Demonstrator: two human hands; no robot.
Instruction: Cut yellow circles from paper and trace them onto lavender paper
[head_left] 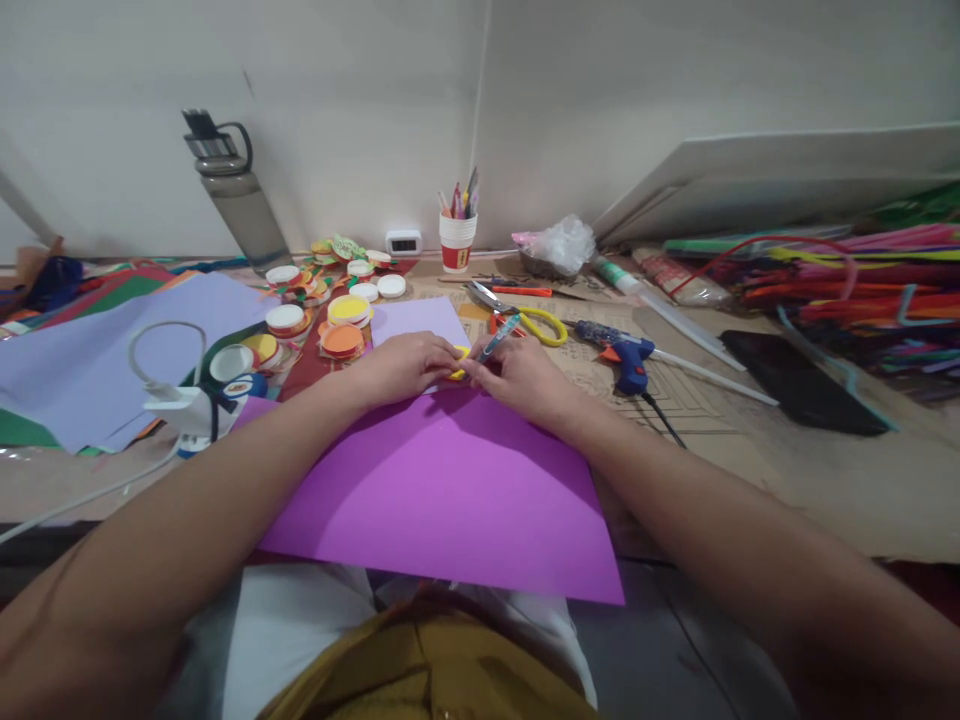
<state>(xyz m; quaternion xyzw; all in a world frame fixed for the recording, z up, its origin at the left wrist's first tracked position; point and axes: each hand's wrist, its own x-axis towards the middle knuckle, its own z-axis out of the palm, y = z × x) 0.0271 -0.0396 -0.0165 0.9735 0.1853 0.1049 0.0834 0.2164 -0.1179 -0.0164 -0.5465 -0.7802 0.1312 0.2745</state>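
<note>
Magenta paper sheet [450, 490], lilac sheet [420, 320], yellow-handled scissors [541, 325], blue glue gun [626, 358], red-and-white cup [457, 243]

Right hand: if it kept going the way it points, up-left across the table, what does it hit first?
Most likely the left hand: the right hand, holding a pen, already meets it at a small yellow piece. Beyond lie lilac paper and orange discs; depth unclear.

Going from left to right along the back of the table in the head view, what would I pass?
Water bottle → small digital clock → cup of pencils → crumpled plastic bag → bundle of pipe cleaners.
</note>
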